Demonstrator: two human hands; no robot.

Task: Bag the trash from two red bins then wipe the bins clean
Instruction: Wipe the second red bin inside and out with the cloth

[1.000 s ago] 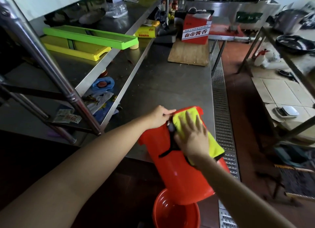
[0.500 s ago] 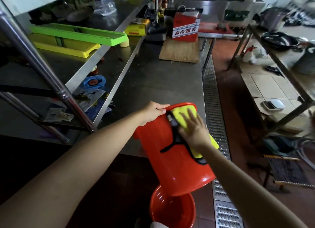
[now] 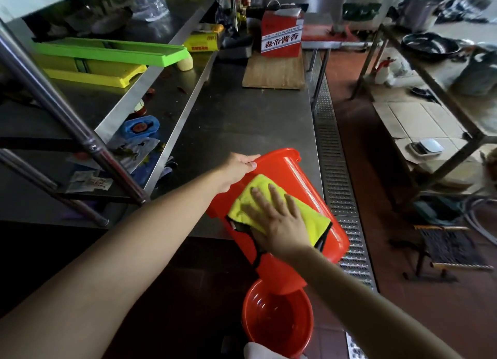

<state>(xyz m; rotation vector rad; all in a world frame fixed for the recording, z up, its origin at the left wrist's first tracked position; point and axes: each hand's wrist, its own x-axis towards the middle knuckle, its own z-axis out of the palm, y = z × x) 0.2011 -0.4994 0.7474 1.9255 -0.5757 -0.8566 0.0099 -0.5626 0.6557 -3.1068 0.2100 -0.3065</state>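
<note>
Left hand [image 3: 238,168], at about 11 o'clock from the frame's centre-bottom, curled over the far rim of the tilted red bin [image 3: 301,178], thumb on the outer wall, remaining fingers wrapped over the edge and hidden from view. A firm grip, steadying the bin where it leans on the near edge of the steel counter [image 3: 242,122].

Right hand [image 3: 279,221] laid flat on the yellow cloth [image 3: 309,219], fingers straight and slightly spread, pointing toward 11 o'clock, palm pressing the cloth against the bin's side wall. No curl in the fingers; cloth pinned under the palm, not pinched. Black trim or strap of the cloth trailing out beneath the heel of the hand toward 6 o'clock.

Tilted bin lying on its side across the counter's edge, one end up toward 12 o'clock, the other overhanging the floor at 5 o'clock. Directly below, at 6 o'clock, second red bin [image 3: 278,321] standing upright on the floor, mouth open upward, inside wet-looking; contents too dim to tell.

Farther along the counter at 12 o'clock, wooden board [image 3: 274,73] with a red carton [image 3: 282,36] standing at its far end. At 10 o'clock on the shelf, green tray [image 3: 113,53] stacked over a yellow tray [image 3: 102,76]. Floor drain grating [image 3: 338,176] running just beside the counter at 2 o'clock.
</note>
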